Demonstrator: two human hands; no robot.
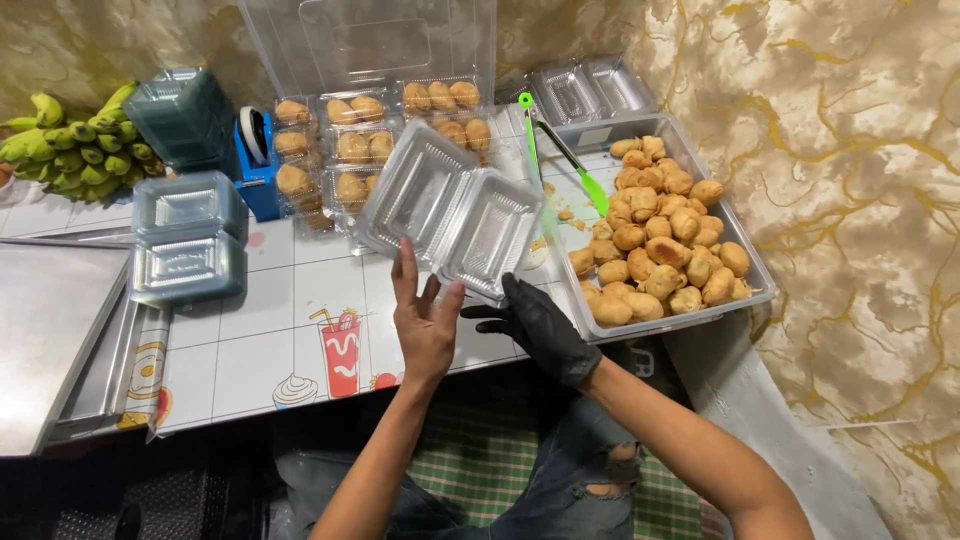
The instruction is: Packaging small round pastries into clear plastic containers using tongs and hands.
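Note:
My bare left hand holds up an open clear plastic clamshell box, empty, fingers against its underside. Just to its right is my right hand in a black glove, with its fingers at the box's lower right edge. To the right stands a metal tray piled with golden fried buns. Green tongs lie across the tray's upper left corner. Behind the held box, open clamshell boxes filled with buns stand in rows.
Stacks of empty clear boxes sit at the left, with a taller stack behind them. A blue tape dispenser and green bananas lie at the far left. More empty trays rest at the back. The wall is close on the right.

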